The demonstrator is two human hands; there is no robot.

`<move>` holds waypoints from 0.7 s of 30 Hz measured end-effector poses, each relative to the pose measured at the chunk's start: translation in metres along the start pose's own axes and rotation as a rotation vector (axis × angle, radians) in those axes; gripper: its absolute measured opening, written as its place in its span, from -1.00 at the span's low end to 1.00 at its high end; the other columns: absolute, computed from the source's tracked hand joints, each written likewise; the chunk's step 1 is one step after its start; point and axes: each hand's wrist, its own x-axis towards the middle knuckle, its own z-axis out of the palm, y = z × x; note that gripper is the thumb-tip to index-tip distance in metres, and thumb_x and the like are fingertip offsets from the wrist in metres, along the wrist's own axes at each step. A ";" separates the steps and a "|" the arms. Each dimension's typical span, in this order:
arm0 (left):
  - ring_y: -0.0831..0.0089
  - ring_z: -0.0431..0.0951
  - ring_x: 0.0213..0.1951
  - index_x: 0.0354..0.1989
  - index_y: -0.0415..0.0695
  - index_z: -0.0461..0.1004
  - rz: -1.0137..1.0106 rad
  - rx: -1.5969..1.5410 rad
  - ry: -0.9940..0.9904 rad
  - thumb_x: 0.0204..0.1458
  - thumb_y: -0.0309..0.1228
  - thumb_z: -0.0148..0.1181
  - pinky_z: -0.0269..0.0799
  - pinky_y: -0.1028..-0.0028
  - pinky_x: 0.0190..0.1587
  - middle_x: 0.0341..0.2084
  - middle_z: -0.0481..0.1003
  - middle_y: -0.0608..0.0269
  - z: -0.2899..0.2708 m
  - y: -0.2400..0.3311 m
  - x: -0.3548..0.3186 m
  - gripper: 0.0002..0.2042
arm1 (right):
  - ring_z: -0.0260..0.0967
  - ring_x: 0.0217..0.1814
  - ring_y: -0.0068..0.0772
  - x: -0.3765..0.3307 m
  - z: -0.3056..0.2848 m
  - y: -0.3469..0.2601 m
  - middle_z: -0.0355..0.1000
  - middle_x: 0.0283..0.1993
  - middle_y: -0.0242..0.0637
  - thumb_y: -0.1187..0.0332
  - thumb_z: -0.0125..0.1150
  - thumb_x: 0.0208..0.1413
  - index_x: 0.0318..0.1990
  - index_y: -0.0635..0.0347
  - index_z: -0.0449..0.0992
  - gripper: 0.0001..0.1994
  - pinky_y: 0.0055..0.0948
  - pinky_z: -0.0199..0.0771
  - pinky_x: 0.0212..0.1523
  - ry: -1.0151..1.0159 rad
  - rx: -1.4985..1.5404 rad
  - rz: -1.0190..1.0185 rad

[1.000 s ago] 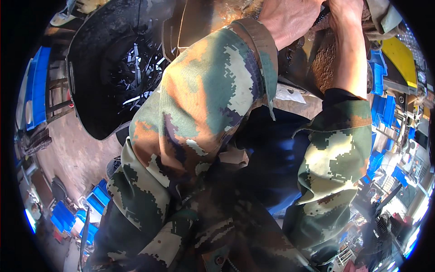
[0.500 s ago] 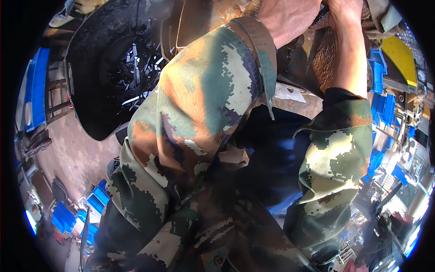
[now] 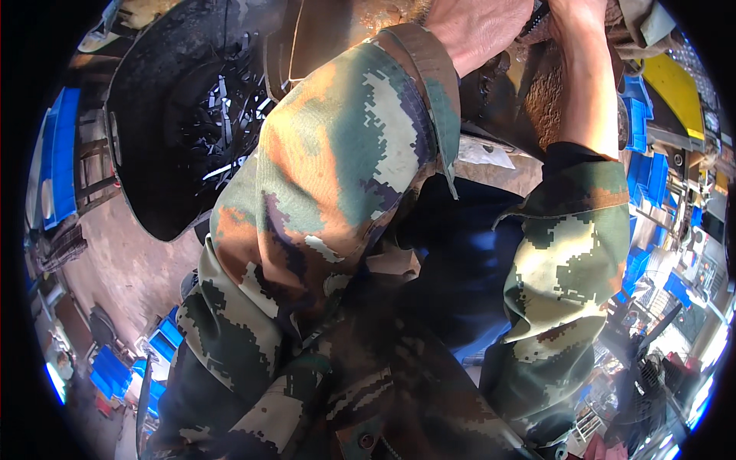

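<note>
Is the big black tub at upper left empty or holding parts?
Holding parts: the black tub has a heap of thin metal strips inside.

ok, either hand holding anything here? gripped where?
Cannot be told. Both the left hand and the right hand reach the top edge of the picture with their fingers cut off, over a rusty brown workpiece.

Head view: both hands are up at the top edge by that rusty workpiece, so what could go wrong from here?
1. The left hand and right hand are bare against the rusty workpiece; rough edges could cut skin.
2. The hands are cropped by the frame, so their grip cannot be checked.
3. The loose camouflage cuff hangs near the work and might snag. The black bin of metal pieces sits close beside the left elbow.
</note>
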 end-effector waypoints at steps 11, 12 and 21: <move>0.32 0.44 -0.50 -0.32 -0.37 0.48 -0.073 0.024 0.008 0.17 -0.34 0.01 0.34 0.33 -0.35 -0.62 0.42 0.03 0.000 0.005 0.000 -0.72 | 0.44 -0.39 -0.53 0.002 0.001 0.000 0.51 -0.39 -0.32 0.26 0.28 0.21 -0.15 0.26 0.51 -0.76 -0.56 0.42 -0.41 0.016 -0.031 0.011; 0.33 0.43 -0.49 -0.32 -0.37 0.48 -0.031 0.012 0.010 0.17 -0.34 0.01 0.34 0.33 -0.35 -0.62 0.42 0.04 -0.001 0.004 0.000 -0.72 | 0.44 -0.39 -0.52 0.002 0.002 0.000 0.51 -0.39 -0.33 0.26 0.28 0.21 -0.15 0.26 0.51 -0.77 -0.55 0.43 -0.41 0.019 -0.027 0.004; 0.32 0.43 -0.49 -0.31 -0.37 0.47 -0.162 0.038 -0.004 0.16 -0.31 0.00 0.34 0.31 -0.35 -0.61 0.41 0.02 0.002 0.014 0.002 -0.71 | 0.44 -0.38 -0.53 0.005 -0.002 0.004 0.49 -0.39 -0.36 0.27 0.28 0.22 -0.16 0.27 0.50 -0.77 -0.56 0.44 -0.39 0.004 -0.035 -0.025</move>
